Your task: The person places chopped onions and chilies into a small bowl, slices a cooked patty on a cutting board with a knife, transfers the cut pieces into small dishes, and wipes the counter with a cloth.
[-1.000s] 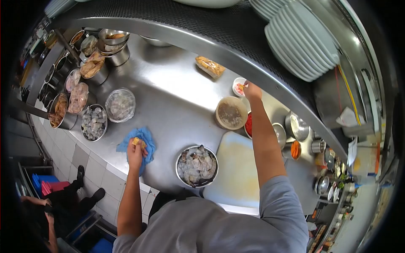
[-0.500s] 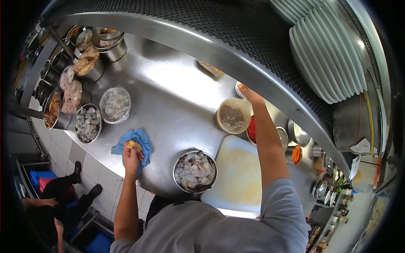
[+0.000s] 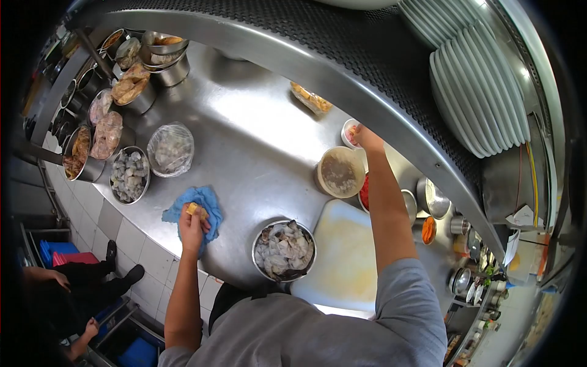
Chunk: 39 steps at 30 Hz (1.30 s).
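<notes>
- The steel bowl [image 3: 255, 252] stands just in front of the person's grey shirt [image 3: 293, 324], heaped with pale, dark-edged seafood [image 3: 282, 249]; it is probably kept this close for easy reach by either hand.
- Beside it, on the right, the stained cutting board [image 3: 336, 251] lies flat at the counter edge, its near end close to the body.
- The left hand [image 3: 191, 232] has its fingers closed on a small yellow food piece [image 3: 197, 210]. They hold it above the rumpled blue cloth [image 3: 208, 197], perhaps pinched at the tips so that most of it stays uncovered.
- Beyond the board sits the round tub [image 3: 318, 178] of cloudy liquid, with red food [image 3: 365, 194] in a vessel beside it, partly behind the right forearm.
- Well to the left, a bowl [image 3: 148, 177] of grey seafood pieces adjoins a bowl under clear plastic film [image 3: 171, 147], likely wrapped to protect its contents.
- The right hand [image 3: 370, 138] reaches far out to the small white bowl [image 3: 345, 133], under the shelf edge [image 3: 342, 68]. Its fingers are too hidden to tell whether they are spread or gripping.
- Farther back lies a bag of yellow food [image 3: 310, 99], partly cut off from view by the shelf.
</notes>
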Tool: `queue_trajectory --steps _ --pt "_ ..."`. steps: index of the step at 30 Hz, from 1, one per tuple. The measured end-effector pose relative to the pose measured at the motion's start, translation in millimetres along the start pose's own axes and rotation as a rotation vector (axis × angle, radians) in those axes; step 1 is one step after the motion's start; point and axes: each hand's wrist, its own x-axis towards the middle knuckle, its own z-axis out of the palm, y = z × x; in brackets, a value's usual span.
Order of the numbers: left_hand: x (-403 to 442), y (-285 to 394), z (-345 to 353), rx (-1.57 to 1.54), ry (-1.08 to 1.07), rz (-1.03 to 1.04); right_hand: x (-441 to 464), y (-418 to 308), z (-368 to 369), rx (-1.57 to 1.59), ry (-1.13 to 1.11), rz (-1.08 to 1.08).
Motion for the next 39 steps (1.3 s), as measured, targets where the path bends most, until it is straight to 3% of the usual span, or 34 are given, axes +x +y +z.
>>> queue_trajectory --steps 3,6,9,15,17,21,23,27,30,32,34,36,39 --pt "1 0 0 -0.015 -0.005 -0.008 -12 -14 -14 -0.063 -0.001 -0.023" --pt "0 1 0 -0.004 0.0 -0.005 5 17 10 0.121 0.202 0.01" --pt "0 2 0 -0.012 0.001 -0.014 4 30 13 0.124 -0.075 -0.037" --pt "0 5 2 -0.014 0.004 -0.011 -11 10 4 -0.071 0.097 -0.021" --pt "1 3 1 -0.016 0.001 -0.004 -11 7 -1 0.011 0.091 -0.017" --pt "0 2 1 -0.023 -0.001 -0.016 -15 -10 -17 -0.111 0.036 0.051" --pt "1 3 2 -0.032 0.001 -0.014 -4 11 2 -0.064 0.013 -0.018" --pt "1 2 1 -0.025 0.001 0.006 -10 19 -7 -0.075 -0.166 0.012" --pt "3 -6 -3 -0.042 -0.011 0.014 -16 18 -17 0.069 -0.01 0.142" --pt "3 -5 -2 -0.039 -0.014 0.017 -11 32 7 -0.172 0.266 0.024" --pt "3 -4 -1 -0.037 -0.016 0.019 -18 23 1 -0.23 0.254 -0.038" --pt "2 -5 -2 -0.039 -0.011 0.021 -30 4 -17 -0.103 -0.041 -0.05" --pt "3 -5 -3 -0.041 -0.016 0.018 -12 17 1 -0.023 -0.074 0.131"
